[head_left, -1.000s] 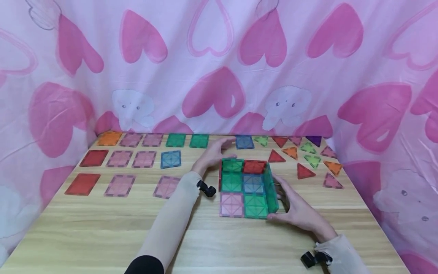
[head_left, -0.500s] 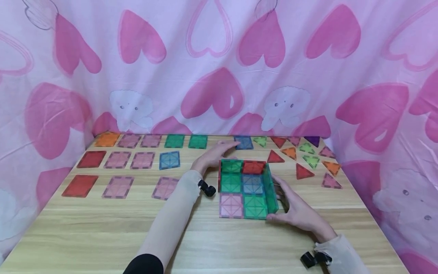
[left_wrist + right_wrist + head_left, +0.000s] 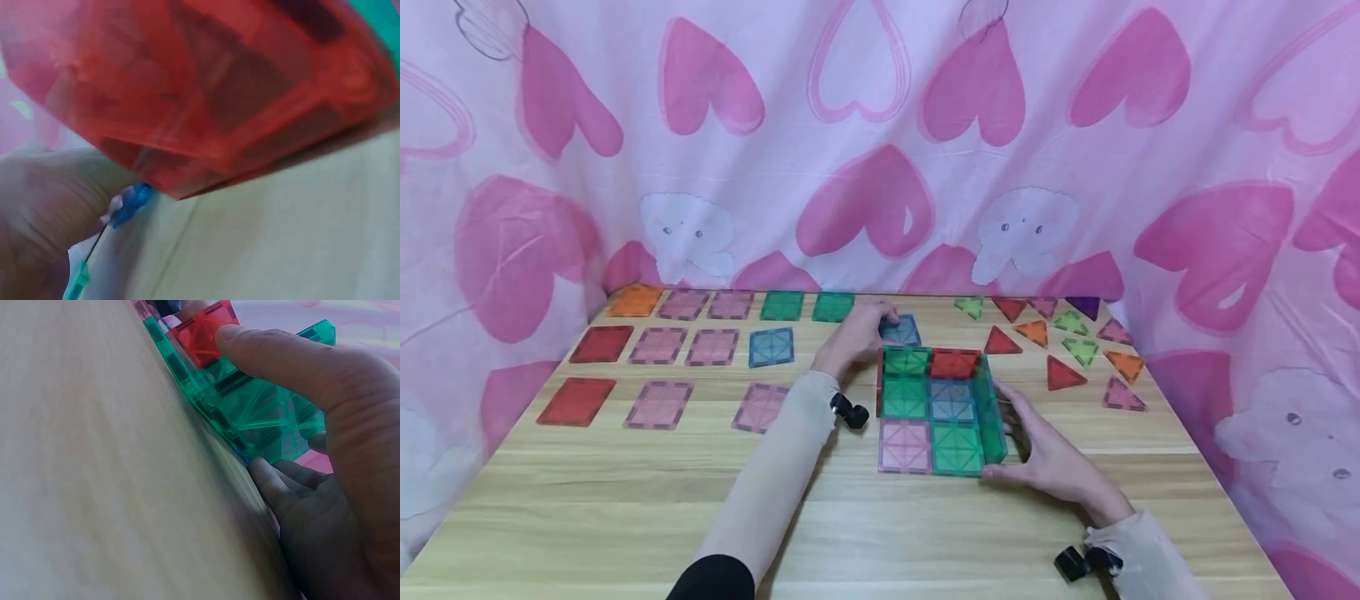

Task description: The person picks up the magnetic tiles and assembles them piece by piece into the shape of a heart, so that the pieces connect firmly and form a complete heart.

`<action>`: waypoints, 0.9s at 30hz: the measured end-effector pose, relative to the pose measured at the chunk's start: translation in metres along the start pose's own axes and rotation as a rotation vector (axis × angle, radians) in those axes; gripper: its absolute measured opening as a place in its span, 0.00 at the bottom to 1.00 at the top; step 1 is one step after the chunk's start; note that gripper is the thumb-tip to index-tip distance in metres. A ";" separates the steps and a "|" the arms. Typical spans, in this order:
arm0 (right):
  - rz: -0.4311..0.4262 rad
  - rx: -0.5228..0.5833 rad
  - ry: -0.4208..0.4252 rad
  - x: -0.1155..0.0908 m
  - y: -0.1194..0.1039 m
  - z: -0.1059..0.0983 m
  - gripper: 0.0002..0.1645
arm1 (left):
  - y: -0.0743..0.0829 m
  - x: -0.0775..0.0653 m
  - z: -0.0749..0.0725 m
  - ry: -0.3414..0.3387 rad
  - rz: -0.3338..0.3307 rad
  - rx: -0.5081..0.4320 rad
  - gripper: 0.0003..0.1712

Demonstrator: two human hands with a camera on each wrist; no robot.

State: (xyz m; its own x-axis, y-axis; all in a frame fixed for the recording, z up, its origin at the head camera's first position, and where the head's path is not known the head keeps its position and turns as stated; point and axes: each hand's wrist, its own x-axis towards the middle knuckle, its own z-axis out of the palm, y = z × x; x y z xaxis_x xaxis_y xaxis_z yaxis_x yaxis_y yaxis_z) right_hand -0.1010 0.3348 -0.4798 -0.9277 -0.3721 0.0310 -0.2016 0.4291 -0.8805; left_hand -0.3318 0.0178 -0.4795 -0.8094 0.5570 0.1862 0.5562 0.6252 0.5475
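In the head view a box-like build of magnetic tiles (image 3: 957, 448) stands at mid-table. Its floor is green, blue and pink; green and red tiles rise at the back, a green wall (image 3: 988, 412) on the right. Behind its left back corner my left hand (image 3: 853, 337) pinches a blue magnetic tile (image 3: 904, 332). That tile's edge (image 3: 132, 203) shows by my thumb in the left wrist view, under the red left wall (image 3: 219, 94). My right hand (image 3: 1048, 454) rests against the green wall, thumb at its front end, fingers extended along its outer base.
Loose square tiles lie in rows at left, among them red (image 3: 578, 402), pink (image 3: 658, 406), orange (image 3: 635, 301), green (image 3: 782, 306) and another blue one (image 3: 771, 347). Several triangle tiles (image 3: 1065, 373) are scattered at back right. A pink heart-patterned curtain (image 3: 865, 200) hangs behind the table.
My left hand has reached the blue tile at the back and drawn it left and nearer, behind the build. My right hand stays at the green wall.
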 end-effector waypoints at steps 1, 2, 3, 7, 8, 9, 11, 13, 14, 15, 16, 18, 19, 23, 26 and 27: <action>-0.002 -0.001 0.000 0.000 0.000 0.000 0.78 | 0.001 -0.001 -0.003 -0.012 -0.010 -0.015 0.24; -0.004 0.000 -0.001 0.001 -0.001 -0.001 0.78 | 0.002 -0.002 -0.005 -0.016 -0.019 -0.027 0.27; -0.005 0.002 -0.004 0.001 -0.001 -0.001 0.78 | 0.002 -0.004 -0.007 -0.016 -0.030 -0.042 0.30; 0.003 0.005 -0.009 0.002 0.000 0.000 0.78 | 0.005 -0.009 -0.020 0.035 -0.053 -0.124 0.39; 0.002 0.002 -0.010 0.002 0.000 0.000 0.78 | 0.006 -0.009 -0.025 0.062 -0.049 -0.152 0.42; 0.007 0.000 -0.008 0.001 0.000 0.000 0.77 | 0.007 -0.010 -0.030 0.088 -0.041 -0.186 0.44; 0.011 -0.001 -0.001 0.001 0.000 -0.001 0.77 | 0.009 -0.013 -0.043 0.147 -0.024 -0.262 0.46; 0.010 -0.001 0.002 0.000 0.000 -0.001 0.77 | 0.013 -0.018 -0.055 0.197 -0.021 -0.331 0.46; 0.007 0.002 0.000 0.000 0.000 -0.001 0.77 | 0.015 -0.022 -0.062 0.212 -0.023 -0.358 0.46; 0.008 0.008 0.001 0.000 0.000 -0.001 0.77 | 0.018 -0.026 -0.067 0.218 -0.024 -0.391 0.46; 0.005 0.011 0.000 0.000 0.001 -0.001 0.77 | 0.020 -0.031 -0.073 0.218 -0.029 -0.424 0.48; 0.001 0.016 0.002 -0.001 0.002 -0.001 0.77 | 0.025 -0.044 -0.082 0.196 -0.036 -0.502 0.50; -0.001 0.019 0.003 -0.001 0.003 -0.001 0.77 | 0.026 -0.052 -0.087 0.182 -0.041 -0.543 0.51; -0.009 0.034 0.018 -0.001 0.005 0.000 0.77 | 0.027 -0.090 -0.103 0.117 -0.038 -0.645 0.52; -0.016 0.039 0.025 0.001 0.004 0.001 0.75 | 0.024 -0.123 -0.107 0.068 -0.040 -0.653 0.51; -0.018 0.039 0.028 0.002 0.004 0.001 0.74 | 0.024 -0.134 -0.106 0.053 -0.046 -0.654 0.50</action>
State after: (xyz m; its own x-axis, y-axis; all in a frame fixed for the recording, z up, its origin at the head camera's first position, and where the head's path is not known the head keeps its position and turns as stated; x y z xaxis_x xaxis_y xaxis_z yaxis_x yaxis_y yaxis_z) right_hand -0.1034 0.3347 -0.4840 -0.9323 -0.3566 0.0599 -0.2067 0.3897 -0.8974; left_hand -0.2297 -0.1001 -0.4053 -0.8473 0.4992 0.1814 0.3049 0.1775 0.9357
